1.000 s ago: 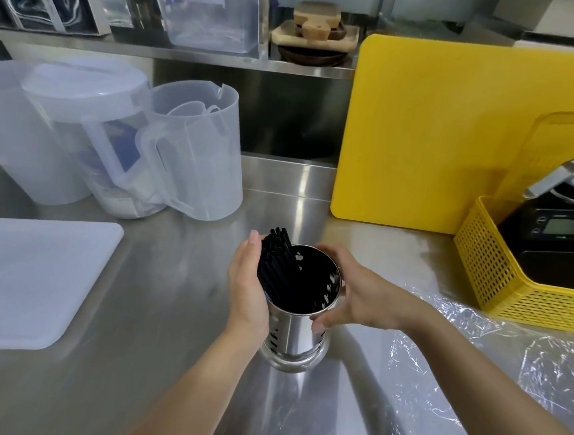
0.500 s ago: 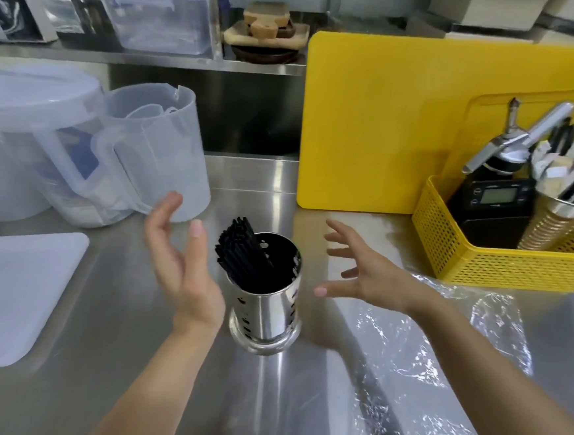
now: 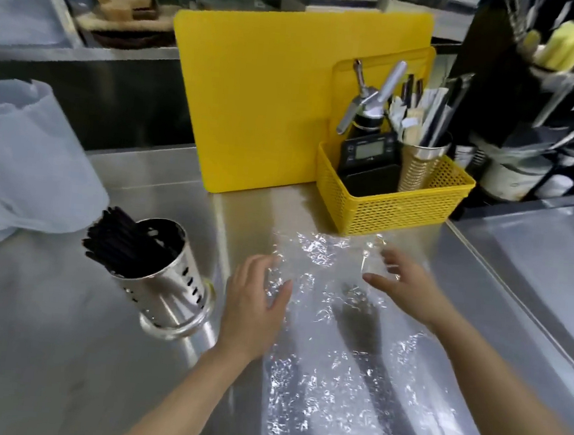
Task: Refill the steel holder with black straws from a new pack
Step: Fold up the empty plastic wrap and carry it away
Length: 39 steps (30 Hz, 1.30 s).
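We judge the perforated steel holder, lower left, filled with black straws; our spread, empty left hand and right hand reach the crumpled clear wrapper.

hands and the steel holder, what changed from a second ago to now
Both hands let go of the steel holder and moved right: left hand and right hand now reach open over the clear plastic wrap. The holder stays upright on the counter, black straws inside.

Black straws lean left inside the upright steel holder.
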Motion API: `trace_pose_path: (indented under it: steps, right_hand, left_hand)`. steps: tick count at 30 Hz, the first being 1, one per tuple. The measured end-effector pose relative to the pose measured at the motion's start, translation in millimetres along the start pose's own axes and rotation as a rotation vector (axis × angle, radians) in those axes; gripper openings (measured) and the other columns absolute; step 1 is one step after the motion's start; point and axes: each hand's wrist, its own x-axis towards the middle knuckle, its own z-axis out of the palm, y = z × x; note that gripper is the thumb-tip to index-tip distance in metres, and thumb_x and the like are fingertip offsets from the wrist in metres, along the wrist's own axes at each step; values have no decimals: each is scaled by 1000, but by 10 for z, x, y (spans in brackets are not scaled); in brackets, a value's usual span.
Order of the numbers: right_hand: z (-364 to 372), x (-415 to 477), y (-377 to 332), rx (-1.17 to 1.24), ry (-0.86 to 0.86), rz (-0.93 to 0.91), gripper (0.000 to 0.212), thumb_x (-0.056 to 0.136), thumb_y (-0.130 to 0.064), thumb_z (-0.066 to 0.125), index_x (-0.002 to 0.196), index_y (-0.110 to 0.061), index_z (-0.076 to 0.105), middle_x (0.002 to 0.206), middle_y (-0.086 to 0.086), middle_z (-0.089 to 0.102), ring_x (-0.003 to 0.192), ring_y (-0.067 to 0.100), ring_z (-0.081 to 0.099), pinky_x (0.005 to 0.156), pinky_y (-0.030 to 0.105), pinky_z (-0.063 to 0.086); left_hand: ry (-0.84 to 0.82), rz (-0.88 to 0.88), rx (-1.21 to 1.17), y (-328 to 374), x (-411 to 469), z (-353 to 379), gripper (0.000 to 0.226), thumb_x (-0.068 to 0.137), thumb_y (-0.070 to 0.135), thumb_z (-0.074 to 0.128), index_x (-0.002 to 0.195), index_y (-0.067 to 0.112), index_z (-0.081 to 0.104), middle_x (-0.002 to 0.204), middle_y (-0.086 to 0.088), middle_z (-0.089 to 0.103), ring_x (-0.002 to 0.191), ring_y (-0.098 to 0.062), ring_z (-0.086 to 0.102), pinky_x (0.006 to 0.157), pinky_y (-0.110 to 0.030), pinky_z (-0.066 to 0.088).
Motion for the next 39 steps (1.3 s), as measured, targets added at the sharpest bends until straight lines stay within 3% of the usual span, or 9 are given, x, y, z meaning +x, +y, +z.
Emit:
trace_pose_path:
  steps: [5, 11, 15, 18, 22, 26, 29, 37, 39]
  right_hand:
    - [-218, 88, 415, -79, 102, 282, 74, 77, -30, 73, 131, 6, 38, 134, 23, 46, 122, 34, 46, 95, 36, 38]
    - [-294, 64, 638, 47, -236, 384, 29, 71, -15, 77, 60, -5, 52, 52, 11, 48, 43, 16, 43, 46, 20, 32]
    - [-286, 58, 743, 180, -309, 321, 26, 78, 9, 58, 56, -6, 56, 57, 15, 57, 52, 22, 50, 55, 25, 40]
    - [-386, 55, 751, 319, -343, 294, 15, 87, 3, 51, 74, -3, 55, 69, 18, 63, 46, 21, 59, 44, 20, 46]
    - [-458, 19, 749, 423, -389, 231, 11, 92, -9, 53, 81, -8, 50, 65, 14, 69, 48, 22, 63, 40, 20, 44]
    - [-570, -32, 713, 633, -507, 151, 10, 88, 3, 53, 95, -3, 52, 64, 16, 69, 47, 20, 62, 39, 22, 47]
    - [-663, -56, 727, 697, -567, 87, 27, 83, 18, 48, 104, 2, 54, 59, 12, 66, 50, 15, 65, 39, 24, 50]
    - [-540, -146, 629, 514, -330, -74, 50, 81, 20, 43, 53, -17, 62, 41, -7, 64, 46, -3, 62, 46, 11, 46]
    - [-510, -108, 690, 520, -303, -62, 57, 76, 27, 37, 41, -9, 62, 55, 4, 70, 58, 17, 66, 49, 20, 49]
  left_hand:
    - [-134, -604, 67, -96, 11, 233, 63, 83, 40, 62, 126, 1, 37, 127, -17, 47, 119, -31, 44, 96, -36, 35]
    - [-262, -905, -200, -64, 8, 331, 31, 75, 20, 76, 67, 5, 50, 55, -2, 46, 46, -10, 46, 47, -21, 36]
    - [-376, -1025, -414, 18, 36, 267, 11, 83, 11, 66, 76, 8, 59, 51, -2, 56, 31, -6, 45, 35, -12, 38]
    - [-456, -1005, -432, 72, 22, 180, 9, 92, 20, 56, 89, 12, 59, 70, -9, 68, 47, -16, 61, 46, -24, 51]
    - [-392, -921, -449, 113, 2, 102, 17, 93, 21, 53, 91, 7, 61, 56, -10, 68, 45, -17, 58, 43, -23, 48]
    - [-353, -853, -585, 185, -47, -33, 5, 88, 13, 59, 93, 12, 58, 58, -6, 70, 46, -14, 63, 41, -22, 51]
    - [-469, -824, -727, 159, -113, -196, 27, 82, -7, 57, 94, 17, 60, 75, -9, 74, 64, -19, 70, 54, -30, 59]
    - [-225, -762, -553, -7, -111, -93, 28, 83, -16, 51, 61, 0, 54, 84, -12, 68, 68, -17, 68, 47, -16, 51]
    - [-215, -701, -456, -89, -135, -52, 39, 86, -16, 46, 54, 6, 53, 94, -17, 68, 81, -24, 64, 49, -14, 49]
